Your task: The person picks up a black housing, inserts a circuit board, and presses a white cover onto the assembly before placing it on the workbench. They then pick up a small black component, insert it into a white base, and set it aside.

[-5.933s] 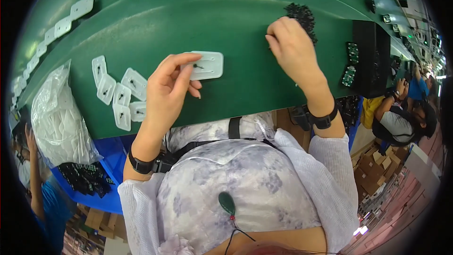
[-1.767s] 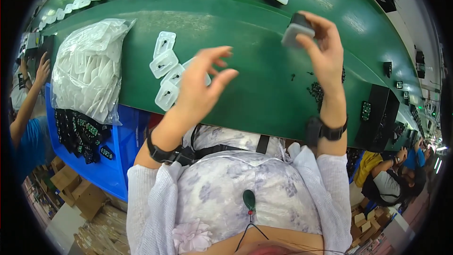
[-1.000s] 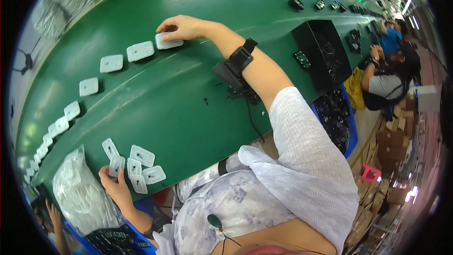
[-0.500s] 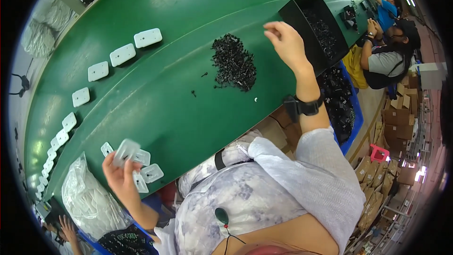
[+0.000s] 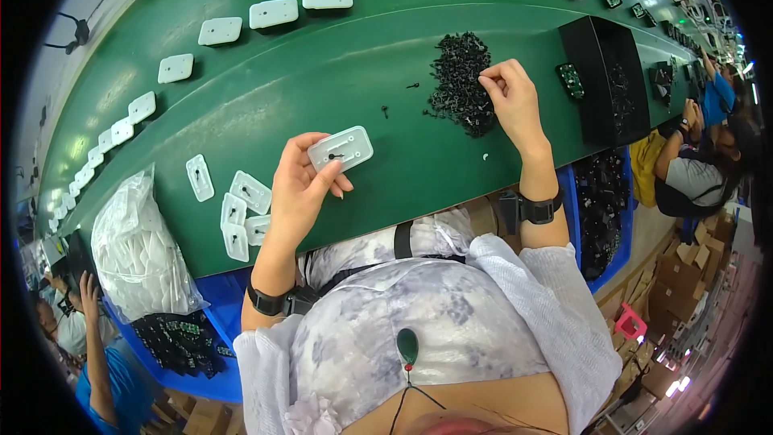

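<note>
My left hand (image 5: 302,185) grips a white plastic housing (image 5: 352,142) over the green table, inner side up, with a small black part in it. Thumb and fingers clasp its left end. My right hand (image 5: 515,101) is pinched at the right edge of a heap of small black parts (image 5: 460,84); whether anything is between the fingertips is too small to tell. Left of the heap lie two loose black parts, one of them a small black piece (image 5: 385,112). More white housings (image 5: 250,192) lie in a loose group left of my left forearm, near the table's edge.
A line of white housings (image 5: 274,13) curves along the table's far side. At right stand an open black box (image 5: 586,80), a circuit board piece (image 5: 569,80) and a blue bin (image 5: 618,254). A clear bag of white pieces (image 5: 137,250) sits at left. Co-workers are on both sides.
My left hand has brought the housing from the group toward the middle. My right hand has moved from beside the black box to the heap, uncovering the circuit board piece. The view has shifted.
</note>
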`<state>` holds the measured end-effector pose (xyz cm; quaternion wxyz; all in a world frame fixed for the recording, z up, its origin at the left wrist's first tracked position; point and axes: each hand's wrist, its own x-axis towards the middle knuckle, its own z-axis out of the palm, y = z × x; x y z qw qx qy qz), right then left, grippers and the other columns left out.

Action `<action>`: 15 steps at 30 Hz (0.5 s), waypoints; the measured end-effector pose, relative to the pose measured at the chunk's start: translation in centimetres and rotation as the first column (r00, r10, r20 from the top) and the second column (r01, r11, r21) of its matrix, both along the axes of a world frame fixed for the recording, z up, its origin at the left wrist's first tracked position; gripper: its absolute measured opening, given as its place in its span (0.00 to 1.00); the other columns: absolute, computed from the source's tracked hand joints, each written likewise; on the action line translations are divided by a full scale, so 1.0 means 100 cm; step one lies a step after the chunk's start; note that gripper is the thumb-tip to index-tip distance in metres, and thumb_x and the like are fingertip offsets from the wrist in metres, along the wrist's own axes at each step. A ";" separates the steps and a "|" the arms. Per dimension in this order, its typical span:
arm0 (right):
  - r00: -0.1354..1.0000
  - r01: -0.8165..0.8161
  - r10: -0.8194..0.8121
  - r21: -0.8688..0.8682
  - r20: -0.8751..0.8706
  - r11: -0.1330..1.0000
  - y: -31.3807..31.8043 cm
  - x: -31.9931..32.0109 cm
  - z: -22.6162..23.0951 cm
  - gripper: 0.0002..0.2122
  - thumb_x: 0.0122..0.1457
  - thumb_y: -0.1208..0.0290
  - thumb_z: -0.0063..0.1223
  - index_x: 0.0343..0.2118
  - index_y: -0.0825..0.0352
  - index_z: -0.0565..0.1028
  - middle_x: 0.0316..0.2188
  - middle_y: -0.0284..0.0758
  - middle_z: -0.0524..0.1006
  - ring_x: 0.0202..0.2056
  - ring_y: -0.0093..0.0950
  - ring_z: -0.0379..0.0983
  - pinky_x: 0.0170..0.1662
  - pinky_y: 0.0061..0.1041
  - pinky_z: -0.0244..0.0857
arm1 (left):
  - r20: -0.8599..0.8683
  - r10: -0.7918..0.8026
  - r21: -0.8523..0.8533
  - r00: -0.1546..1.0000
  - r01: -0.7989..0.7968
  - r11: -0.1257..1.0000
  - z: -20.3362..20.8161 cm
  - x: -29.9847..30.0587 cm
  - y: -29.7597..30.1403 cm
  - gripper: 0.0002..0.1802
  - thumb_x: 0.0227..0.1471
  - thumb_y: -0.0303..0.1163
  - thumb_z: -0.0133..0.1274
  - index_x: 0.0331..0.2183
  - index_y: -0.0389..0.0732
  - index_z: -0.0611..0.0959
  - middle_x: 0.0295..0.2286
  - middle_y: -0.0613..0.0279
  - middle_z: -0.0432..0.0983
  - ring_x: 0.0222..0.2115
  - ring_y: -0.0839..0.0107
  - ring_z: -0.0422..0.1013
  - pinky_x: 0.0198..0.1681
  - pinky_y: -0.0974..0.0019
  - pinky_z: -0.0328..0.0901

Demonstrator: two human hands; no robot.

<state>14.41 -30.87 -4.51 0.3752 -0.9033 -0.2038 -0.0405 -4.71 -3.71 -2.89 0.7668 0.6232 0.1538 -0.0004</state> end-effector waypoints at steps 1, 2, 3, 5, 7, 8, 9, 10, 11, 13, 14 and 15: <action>1.000 0.001 -0.001 0.016 -0.015 1.000 0.000 0.001 0.001 0.03 0.53 0.79 0.56 0.28 0.70 0.73 0.26 0.31 0.69 0.24 0.21 0.66 0.29 0.20 0.61 | -0.007 0.009 0.006 1.000 -0.009 1.000 -0.001 -0.001 -0.001 0.17 0.55 0.20 0.48 0.47 0.31 0.66 0.35 0.52 0.73 0.25 0.71 0.74 0.25 0.73 0.68; 1.000 -0.006 0.006 0.015 -0.018 1.000 0.000 0.001 0.001 0.03 0.53 0.79 0.56 0.28 0.70 0.73 0.26 0.31 0.69 0.24 0.21 0.66 0.29 0.20 0.61 | -0.011 0.016 0.005 1.000 -0.016 1.000 -0.002 -0.002 -0.001 0.17 0.55 0.20 0.48 0.47 0.31 0.66 0.35 0.52 0.73 0.25 0.71 0.74 0.25 0.73 0.68; 1.000 0.008 -0.008 -0.027 0.008 1.000 -0.002 0.001 0.002 0.03 0.53 0.78 0.57 0.28 0.69 0.74 0.26 0.31 0.70 0.24 0.22 0.66 0.29 0.20 0.61 | -0.013 0.024 -0.029 1.000 -0.024 0.999 -0.002 -0.001 -0.001 0.16 0.57 0.21 0.47 0.47 0.31 0.67 0.35 0.52 0.73 0.25 0.71 0.74 0.26 0.72 0.68; 0.999 0.030 -0.027 -0.076 0.038 0.997 -0.003 -0.001 0.004 0.03 0.53 0.76 0.58 0.29 0.68 0.75 0.27 0.31 0.70 0.24 0.22 0.66 0.29 0.21 0.62 | -0.012 0.024 -0.070 1.000 -0.025 0.997 -0.004 -0.001 -0.001 0.16 0.58 0.22 0.46 0.48 0.31 0.67 0.35 0.52 0.73 0.25 0.71 0.74 0.26 0.72 0.68; 0.992 0.101 -0.092 -0.106 0.085 0.989 -0.004 -0.006 0.010 0.05 0.52 0.73 0.59 0.31 0.65 0.77 0.28 0.31 0.71 0.24 0.22 0.67 0.30 0.21 0.62 | -0.025 0.001 -0.036 1.000 -0.002 0.999 -0.007 0.001 0.002 0.16 0.60 0.24 0.43 0.49 0.32 0.67 0.33 0.55 0.74 0.23 0.74 0.73 0.25 0.74 0.66; 0.990 0.114 -0.106 -0.085 0.089 0.990 -0.002 -0.009 0.018 0.06 0.52 0.71 0.60 0.34 0.62 0.78 0.30 0.31 0.72 0.25 0.23 0.68 0.30 0.21 0.63 | -0.012 -0.025 -0.061 1.000 0.024 0.998 -0.010 0.002 0.004 0.16 0.60 0.24 0.43 0.49 0.32 0.67 0.33 0.55 0.74 0.23 0.74 0.73 0.25 0.74 0.66; 0.965 0.153 -0.121 -0.124 0.233 0.980 -0.007 -0.004 0.017 0.06 0.53 0.70 0.59 0.34 0.62 0.78 0.30 0.31 0.72 0.26 0.24 0.69 0.30 0.22 0.63 | -0.048 -0.014 0.091 0.999 0.019 0.996 -0.011 -0.002 0.010 0.16 0.60 0.25 0.43 0.50 0.32 0.67 0.31 0.57 0.74 0.22 0.76 0.71 0.24 0.75 0.65; 0.919 0.203 -0.131 -0.161 0.373 0.966 -0.017 0.005 0.012 0.06 0.53 0.70 0.59 0.34 0.61 0.78 0.31 0.30 0.73 0.26 0.25 0.69 0.31 0.22 0.64 | -0.078 -0.005 0.240 0.997 0.024 0.970 -0.014 -0.004 0.015 0.17 0.60 0.25 0.43 0.51 0.33 0.67 0.29 0.59 0.74 0.20 0.78 0.69 0.23 0.76 0.63; 0.876 0.285 -0.164 -0.212 0.454 0.935 -0.030 0.012 0.013 0.10 0.54 0.69 0.58 0.39 0.62 0.76 0.35 0.32 0.74 0.33 0.29 0.71 0.35 0.27 0.65 | -0.068 0.043 0.284 0.997 -0.022 0.959 -0.015 -0.006 0.018 0.17 0.60 0.25 0.43 0.50 0.34 0.68 0.28 0.60 0.74 0.19 0.79 0.67 0.22 0.77 0.62; 0.791 0.460 -0.232 -0.301 0.566 0.835 -0.055 0.019 0.019 0.13 0.54 0.69 0.57 0.42 0.63 0.75 0.37 0.34 0.73 0.36 0.32 0.70 0.38 0.29 0.65 | -0.048 0.074 0.314 0.996 -0.055 0.948 -0.019 -0.009 0.028 0.16 0.60 0.25 0.43 0.50 0.34 0.68 0.27 0.62 0.73 0.17 0.80 0.65 0.21 0.77 0.60; 0.707 0.597 -0.271 -0.346 0.654 0.723 -0.065 0.021 0.020 0.15 0.54 0.68 0.57 0.45 0.64 0.73 0.39 0.35 0.73 0.39 0.34 0.70 0.40 0.32 0.65 | -0.096 0.080 0.380 0.992 -0.037 0.924 -0.017 -0.007 0.037 0.15 0.60 0.26 0.43 0.49 0.35 0.70 0.27 0.63 0.72 0.18 0.80 0.64 0.21 0.76 0.60; 0.717 0.641 -0.301 -0.426 0.629 0.638 -0.079 0.022 0.015 0.19 0.53 0.67 0.58 0.48 0.66 0.70 0.42 0.38 0.73 0.43 0.38 0.68 0.44 0.35 0.64 | -0.140 0.099 0.442 0.985 -0.027 0.897 -0.018 -0.004 0.044 0.14 0.60 0.26 0.43 0.48 0.36 0.71 0.26 0.64 0.72 0.18 0.80 0.64 0.21 0.75 0.60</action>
